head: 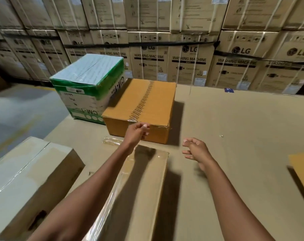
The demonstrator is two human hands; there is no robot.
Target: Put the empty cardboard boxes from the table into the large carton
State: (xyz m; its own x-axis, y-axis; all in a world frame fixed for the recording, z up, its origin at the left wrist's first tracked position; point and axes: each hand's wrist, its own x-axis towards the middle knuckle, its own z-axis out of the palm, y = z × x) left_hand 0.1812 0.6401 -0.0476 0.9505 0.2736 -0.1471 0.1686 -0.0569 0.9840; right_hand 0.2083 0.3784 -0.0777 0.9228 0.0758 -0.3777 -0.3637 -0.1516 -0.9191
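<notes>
An orange-brown taped cardboard box (144, 105) sits closed on the cardboard-covered table (234, 136). My left hand (138, 133) is at its near top edge, fingers loosely curled, holding nothing. My right hand (194, 148) hovers just off the box's near right corner, fingers apart and empty. A green and white box (88, 84) stands touching the brown box's left side. Under my forearms lies a long taped box (139, 197). A pale box (26, 180) sits at the near left. No open large carton is in sight.
A wall of stacked washing-machine cartons (187, 63) runs behind the table. An orange cardboard piece (302, 171) pokes in at the right edge. A strip of clear tape (111, 141) lies in front of the brown box. Grey floor (17, 110) shows at the left.
</notes>
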